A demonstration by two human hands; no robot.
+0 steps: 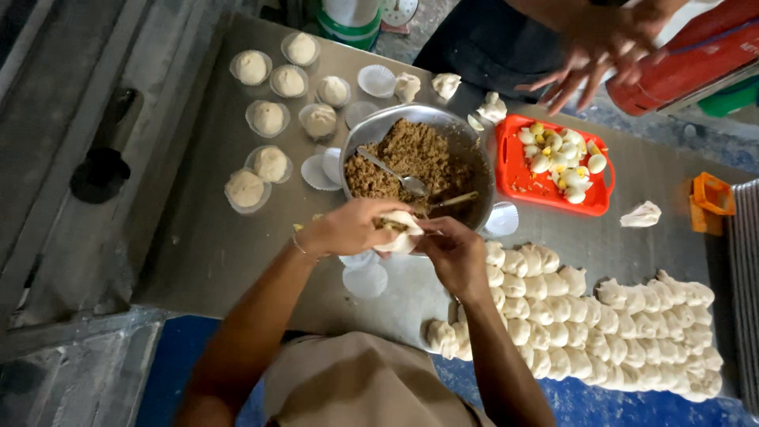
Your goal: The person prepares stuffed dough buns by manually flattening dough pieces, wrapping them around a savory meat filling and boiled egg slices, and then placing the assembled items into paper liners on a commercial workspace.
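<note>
**Head view: both hands pinched round one filled dough piece**

Head view, looking straight down. The soft white dough piece with brown filling (399,232) sits between the two hands, just in front of the near rim of the round steel bowl of brown minced filling (417,162). Left hand (348,227) comes in from the left, wrist bent, fingers curled over the dough's top and left side; grip clenched on the dough. Right hand (455,251) meets it from the right, thumb and fingertips pressed to the dough's edge; grip likewise grasping the dough. Both forearms angle inward from the bottom of frame.

On the grey metal tabletop (205,245): rows of pale raw dough lumps (601,324) to the right, finished round buns in paper cups (269,119) to the left, red plastic tray of cut boiled egg (557,162) beyond. Another person's hands (593,51) hover above that tray, blurred.
</note>
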